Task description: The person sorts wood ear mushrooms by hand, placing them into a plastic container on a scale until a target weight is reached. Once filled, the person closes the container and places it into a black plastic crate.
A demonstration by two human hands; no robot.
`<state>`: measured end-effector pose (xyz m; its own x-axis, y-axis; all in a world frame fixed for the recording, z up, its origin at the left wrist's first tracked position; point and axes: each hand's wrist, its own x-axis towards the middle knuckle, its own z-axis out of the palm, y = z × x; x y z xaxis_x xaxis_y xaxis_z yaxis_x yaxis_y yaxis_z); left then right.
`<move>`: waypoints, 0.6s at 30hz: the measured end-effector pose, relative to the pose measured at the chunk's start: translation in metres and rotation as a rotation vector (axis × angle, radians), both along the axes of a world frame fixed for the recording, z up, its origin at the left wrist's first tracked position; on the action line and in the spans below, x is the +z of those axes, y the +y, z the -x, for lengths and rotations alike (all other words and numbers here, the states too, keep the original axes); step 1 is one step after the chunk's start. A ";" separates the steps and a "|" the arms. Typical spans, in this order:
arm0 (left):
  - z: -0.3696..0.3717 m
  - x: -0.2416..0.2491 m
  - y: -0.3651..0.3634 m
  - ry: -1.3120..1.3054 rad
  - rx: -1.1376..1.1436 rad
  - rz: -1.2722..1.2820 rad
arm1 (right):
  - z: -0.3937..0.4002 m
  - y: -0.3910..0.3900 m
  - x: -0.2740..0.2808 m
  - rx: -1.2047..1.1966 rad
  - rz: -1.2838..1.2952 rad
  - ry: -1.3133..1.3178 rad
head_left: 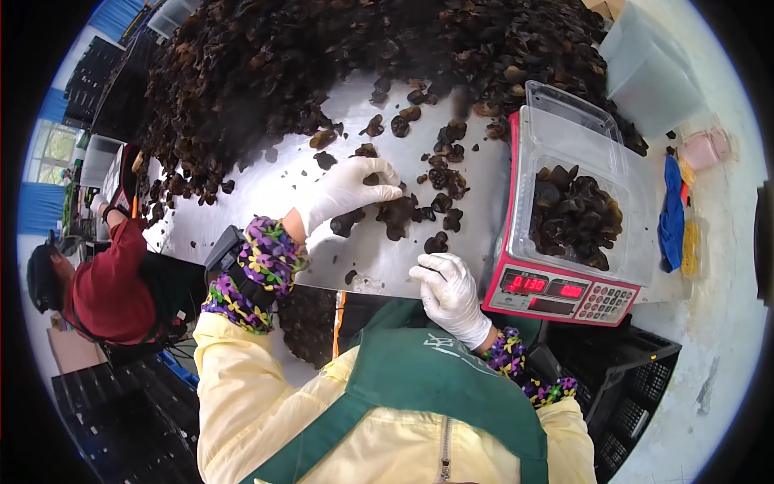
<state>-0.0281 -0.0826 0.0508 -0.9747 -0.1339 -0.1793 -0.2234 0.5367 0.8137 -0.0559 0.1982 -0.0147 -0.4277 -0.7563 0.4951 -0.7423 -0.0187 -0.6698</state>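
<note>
My left hand (359, 191), in a white glove, reaches over the metal table with its thumb and fingertips brought together. Whether a piece is pinched between them cannot be made out. Just below its fingertips lies a clump of dark wood ear mushrooms (397, 218). Near the table's front edge, my right hand (454, 297), also gloved, has its fingers curled in, and nothing shows in them. A small wood ear piece (436, 243) lies just beyond it. On its right stands a red digital scale (556, 294), bearing a clear plastic tray (526, 230) with wood ear mushrooms (576, 214) in it.
A big heap of wood ear mushrooms (322, 56) covers the table's far side. Clear plastic containers (649, 68) stand at the back right, beside a blue cloth (672, 214). Another person (109, 282) in red sits at left. Black crates (633, 387) are below right.
</note>
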 end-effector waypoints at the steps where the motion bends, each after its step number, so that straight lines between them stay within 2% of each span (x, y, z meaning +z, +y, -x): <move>1: 0.008 -0.003 0.003 0.026 0.011 0.101 | 0.000 0.000 0.000 0.008 -0.005 -0.004; 4: 0.047 -0.011 0.012 0.218 0.077 0.459 | 0.000 -0.001 0.000 0.016 -0.010 -0.012; 6: 0.075 -0.010 0.025 0.252 0.205 0.417 | 0.000 0.000 0.000 0.010 -0.022 -0.019; 8: 0.096 -0.017 0.032 0.380 0.129 0.550 | 0.000 0.001 -0.003 0.006 -0.024 -0.019; 10: 0.108 -0.029 0.030 0.463 0.067 0.551 | 0.000 0.001 -0.004 0.003 -0.028 -0.023; 12: 0.105 -0.030 0.029 0.176 0.023 0.568 | 0.001 0.002 -0.005 0.012 -0.026 -0.029; 13: 0.097 -0.023 0.029 0.135 0.030 0.516 | 0.001 0.003 -0.005 0.022 -0.021 -0.041; 14: 0.089 -0.014 0.026 0.045 -0.059 0.521 | 0.001 0.003 -0.005 0.013 -0.020 -0.047; 16: 0.074 -0.001 0.020 -0.263 -0.131 0.281 | 0.001 0.003 -0.005 0.030 0.001 -0.031; 17: 0.063 -0.006 0.009 -0.064 -0.236 0.257 | 0.000 0.003 -0.005 0.030 0.002 -0.037; 18: 0.061 -0.003 0.007 -0.069 -0.235 0.258 | 0.000 0.003 -0.005 0.036 0.000 -0.027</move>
<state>-0.0886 -0.0758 0.0474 -0.9709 0.0430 -0.2354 -0.1193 0.7658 0.6319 -0.0561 0.2008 -0.0201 -0.4134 -0.7717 0.4834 -0.7226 -0.0450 -0.6898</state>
